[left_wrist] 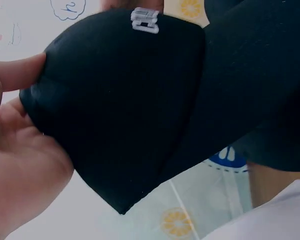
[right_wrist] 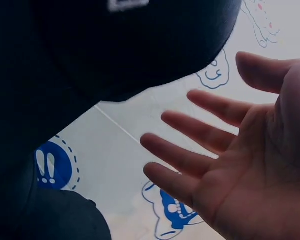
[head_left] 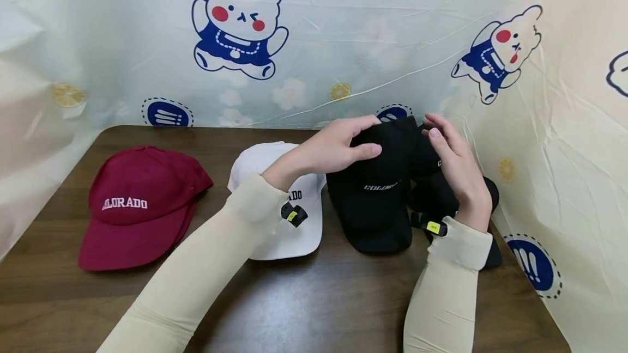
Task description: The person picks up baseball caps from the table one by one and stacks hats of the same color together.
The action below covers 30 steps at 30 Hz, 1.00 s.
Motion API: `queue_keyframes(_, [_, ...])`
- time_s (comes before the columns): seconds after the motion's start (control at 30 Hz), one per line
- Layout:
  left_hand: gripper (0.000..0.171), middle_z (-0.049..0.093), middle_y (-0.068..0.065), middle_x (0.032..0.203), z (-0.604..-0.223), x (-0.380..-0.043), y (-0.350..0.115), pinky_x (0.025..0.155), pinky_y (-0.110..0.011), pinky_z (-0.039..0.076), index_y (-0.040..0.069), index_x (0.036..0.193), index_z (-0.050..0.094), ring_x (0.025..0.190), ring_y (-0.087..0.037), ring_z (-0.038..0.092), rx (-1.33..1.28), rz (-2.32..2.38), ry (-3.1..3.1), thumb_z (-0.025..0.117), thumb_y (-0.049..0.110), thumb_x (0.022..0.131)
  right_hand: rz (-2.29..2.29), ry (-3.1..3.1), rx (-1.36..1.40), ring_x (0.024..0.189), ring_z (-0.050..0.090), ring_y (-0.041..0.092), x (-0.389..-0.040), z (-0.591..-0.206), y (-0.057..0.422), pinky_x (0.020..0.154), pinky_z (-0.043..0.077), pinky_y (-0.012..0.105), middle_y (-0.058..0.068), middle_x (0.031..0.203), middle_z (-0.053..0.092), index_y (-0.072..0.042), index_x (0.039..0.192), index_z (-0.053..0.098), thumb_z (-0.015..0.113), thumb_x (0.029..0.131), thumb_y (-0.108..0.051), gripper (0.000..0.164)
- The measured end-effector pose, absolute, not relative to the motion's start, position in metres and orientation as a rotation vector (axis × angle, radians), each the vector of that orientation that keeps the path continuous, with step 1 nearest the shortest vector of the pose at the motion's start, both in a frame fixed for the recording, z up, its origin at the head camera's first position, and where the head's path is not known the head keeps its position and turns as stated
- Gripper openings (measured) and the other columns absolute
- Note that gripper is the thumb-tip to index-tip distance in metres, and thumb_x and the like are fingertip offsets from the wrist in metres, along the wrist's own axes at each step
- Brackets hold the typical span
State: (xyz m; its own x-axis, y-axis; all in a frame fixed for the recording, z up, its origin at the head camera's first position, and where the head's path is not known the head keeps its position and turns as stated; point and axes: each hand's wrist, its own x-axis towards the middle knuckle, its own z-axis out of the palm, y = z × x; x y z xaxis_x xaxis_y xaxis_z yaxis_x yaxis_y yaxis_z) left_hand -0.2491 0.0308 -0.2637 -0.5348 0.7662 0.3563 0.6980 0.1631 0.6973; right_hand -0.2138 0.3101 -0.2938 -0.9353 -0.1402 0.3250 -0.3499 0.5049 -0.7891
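A black baseball cap [head_left: 370, 214] with white "COLORADO" lettering stands tilted, crown up and brim toward me. My left hand [head_left: 331, 148] grips its crown from the left; in the left wrist view the thumb [left_wrist: 25, 71] lies on the outer face and the other fingers go behind the edge. On the cap's right side is my right hand [head_left: 461, 170], its fingers spread. The right wrist view shows that hand [right_wrist: 235, 160] apart from the black cap [right_wrist: 140, 45], with nothing in it. Other black headwear [head_left: 434, 192] sits behind the right hand, partly hidden.
A white cap [head_left: 267, 159] lies left of the black one, partly covered by my left forearm. Farther left on the brown table [head_left: 275, 304] sits a maroon cap [head_left: 139, 178]. A printed curtain [head_left: 324, 31] hangs behind the table and down its right side.
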Motion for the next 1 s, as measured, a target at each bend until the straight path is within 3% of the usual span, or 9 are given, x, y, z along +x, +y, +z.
queue_keyframes(0.2, [0.029, 0.056, 0.001, 0.114, -0.277, -0.250, 0.031, 0.092, -0.028, 0.042, 0.014, 0.124, 0.052, 0.104, -0.010, 0.049, 1.420, 1.429, 2.088, 0.056, 0.026, 0.098, 1.472, -2.624, 0.466, 0.123, 0.038, 0.020, -0.215, -0.297, 0.310, 0.107, 0.027, 0.041, 0.007, 0.139, 0.043, -0.014, 0.141, 0.043, 0.034, 0.105, -0.037, 0.044])
queue_keyframes(0.33, [0.030, 0.055, -0.003, 0.119, -0.286, -0.253, 0.031, 0.095, -0.030, 0.042, 0.012, 0.126, 0.050, 0.108, -0.014, 0.049, 1.304, 1.564, 1.892, 0.056, 0.022, 0.098, 1.520, -2.610, 0.493, 0.106, 0.044, 0.021, -0.217, -0.302, 0.312, 0.093, 0.036, 0.031, 0.010, 0.114, 0.051, -0.006, 0.124, 0.052, 0.039, 0.105, -0.032, 0.035])
queue_keyframes(0.43, [0.033, 0.054, -0.003, 0.123, -0.291, -0.254, 0.031, 0.097, -0.030, 0.041, 0.014, 0.129, 0.049, 0.111, -0.015, 0.049, 1.216, 1.635, 1.838, 0.056, 0.023, 0.098, 1.516, -2.570, 0.537, 0.089, 0.045, 0.023, -0.216, -0.305, 0.313, 0.075, 0.037, 0.029, 0.010, 0.092, 0.047, -0.003, 0.107, 0.054, 0.043, 0.104, -0.025, 0.025])
queue_keyframes(0.6, [0.035, 0.054, 0.001, 0.126, -0.299, -0.254, 0.034, 0.098, -0.032, 0.039, 0.018, 0.130, 0.050, 0.113, -0.013, 0.049, 1.023, 1.707, 1.850, 0.056, 0.029, 0.098, 1.443, -2.599, 0.486, 0.081, 0.044, 0.022, -0.214, -0.305, 0.317, 0.067, 0.035, 0.030, 0.010, 0.081, 0.042, 0.000, 0.097, 0.053, 0.048, 0.102, -0.021, 0.022])
queue_keyframes(0.83, [0.029, 0.056, -0.002, 0.121, -0.311, -0.250, 0.046, 0.094, -0.033, 0.042, 0.015, 0.125, 0.054, 0.107, -0.016, 0.054, 0.749, 1.728, 1.844, 0.057, 0.026, 0.098, 1.575, -2.716, 0.288, 0.090, 0.041, 0.025, -0.211, -0.309, 0.325, 0.075, 0.031, 0.035, 0.013, 0.088, 0.038, 0.004, 0.099, 0.047, 0.041, 0.105, -0.030, 0.035])
queue_keyframes(0.93, [0.025, 0.058, -0.004, 0.116, -0.316, -0.249, 0.051, 0.091, -0.033, 0.043, 0.014, 0.121, 0.055, 0.103, -0.017, 0.055, 0.677, 1.715, 1.849, 0.057, 0.025, 0.098, 1.718, -2.775, 0.163, 0.109, 0.037, 0.026, -0.210, -0.311, 0.329, 0.094, 0.030, 0.040, 0.016, 0.109, 0.039, 0.005, 0.118, 0.043, 0.037, 0.105, -0.036, 0.043])
queue_keyframes(1.0, [0.024, 0.059, -0.004, 0.114, -0.319, -0.249, 0.055, 0.090, -0.033, 0.043, 0.014, 0.119, 0.056, 0.102, -0.017, 0.055, 0.630, 1.710, 1.846, 0.057, 0.025, 0.098, 1.810, -2.809, 0.061, 0.121, 0.030, 0.027, -0.211, -0.313, 0.332, 0.105, 0.023, 0.044, 0.015, 0.126, 0.033, 0.003, 0.133, 0.035, 0.036, 0.105, -0.039, 0.050])
